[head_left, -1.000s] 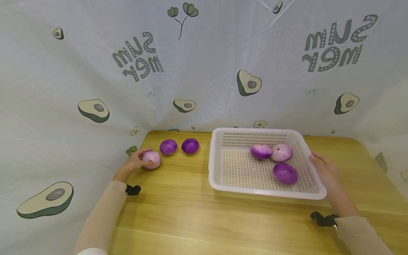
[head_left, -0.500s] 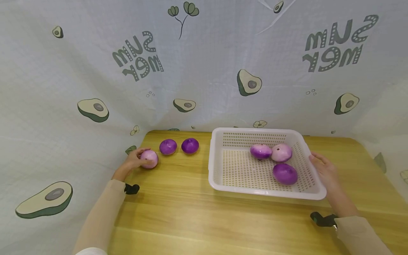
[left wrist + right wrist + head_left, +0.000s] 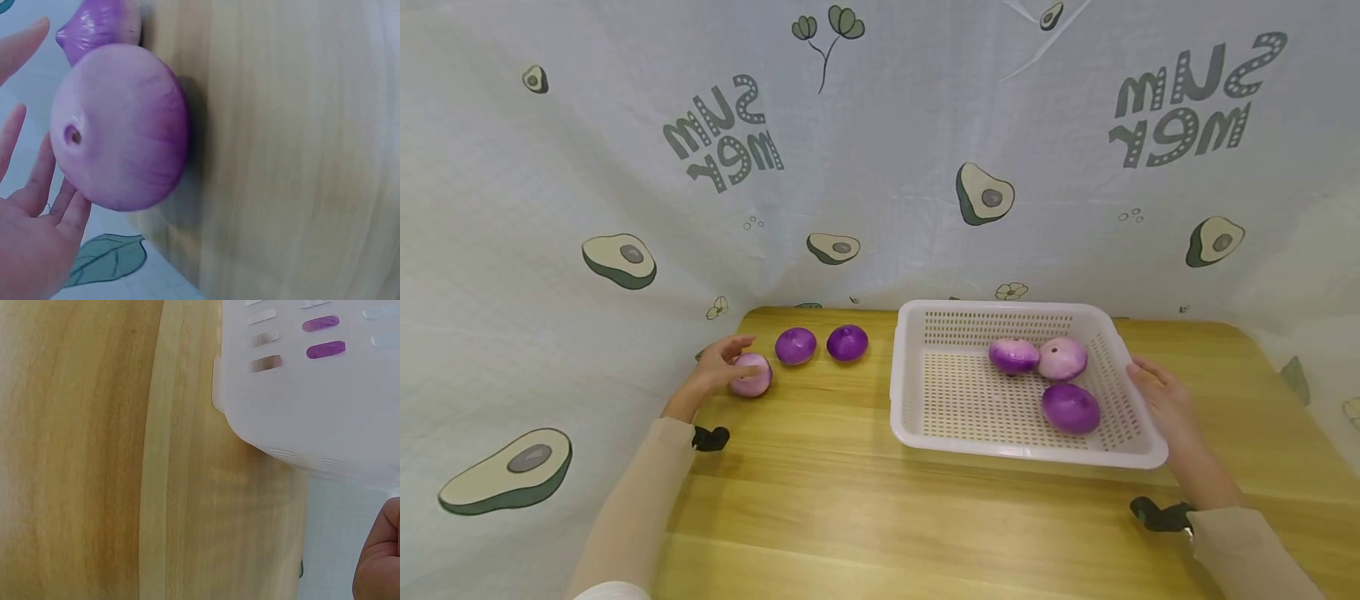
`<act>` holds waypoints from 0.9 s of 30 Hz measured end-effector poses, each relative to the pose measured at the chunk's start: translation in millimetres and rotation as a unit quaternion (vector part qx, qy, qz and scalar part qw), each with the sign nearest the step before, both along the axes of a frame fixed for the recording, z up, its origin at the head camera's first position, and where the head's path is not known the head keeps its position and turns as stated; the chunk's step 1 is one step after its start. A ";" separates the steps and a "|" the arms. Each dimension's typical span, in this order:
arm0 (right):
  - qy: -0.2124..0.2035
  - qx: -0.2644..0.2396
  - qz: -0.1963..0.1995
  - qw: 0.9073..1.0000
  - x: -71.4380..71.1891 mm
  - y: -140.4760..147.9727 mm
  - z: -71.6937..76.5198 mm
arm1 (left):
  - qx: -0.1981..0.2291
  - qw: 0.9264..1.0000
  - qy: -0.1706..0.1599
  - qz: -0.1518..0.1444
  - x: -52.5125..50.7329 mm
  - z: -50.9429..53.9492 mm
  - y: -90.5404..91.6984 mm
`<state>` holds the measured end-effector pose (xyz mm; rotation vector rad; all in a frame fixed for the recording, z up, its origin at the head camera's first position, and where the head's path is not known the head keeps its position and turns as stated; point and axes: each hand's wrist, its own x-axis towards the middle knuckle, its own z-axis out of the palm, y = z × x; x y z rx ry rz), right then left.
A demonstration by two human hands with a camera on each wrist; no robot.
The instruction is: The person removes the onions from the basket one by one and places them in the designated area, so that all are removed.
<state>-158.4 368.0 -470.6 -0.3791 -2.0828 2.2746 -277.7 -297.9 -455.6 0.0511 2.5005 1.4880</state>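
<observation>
The sleeves (image 3: pixel 638 496) are beige, the two small wrist devices (image 3: pixel 712 438) black.

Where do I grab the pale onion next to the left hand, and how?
Probably hold the pale onion around its fat middle, coming from the left, where the left hand is. It's round and widest there, and a purple onion sits close behind its right side.

This looks like a makeshift, screened-off table corner, since a pale cloth (image 3: pixel 880 125) printed with avocados (image 3: pixel 973 185), flowers (image 3: pixel 1012 291) and mirrored "summer" lettering (image 3: pixel 1177 137) hangs behind and beside a wooden table (image 3: pixel 820 508), though the room beyond cannot be told.
</observation>
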 end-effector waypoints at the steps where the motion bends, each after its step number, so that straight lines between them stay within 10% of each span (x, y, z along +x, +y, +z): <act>1: -0.001 -0.001 0.000 1.000 0.1 -0.1 0.2 | 0.000 1.000 0.003 -0.003 -0.5 1.6 1.1; 27: 0.023 -0.020 0.010 0.999 1.2 0.8 -1.7 | 0.036 0.990 0.074 -0.113 -11.4 62.7 66.9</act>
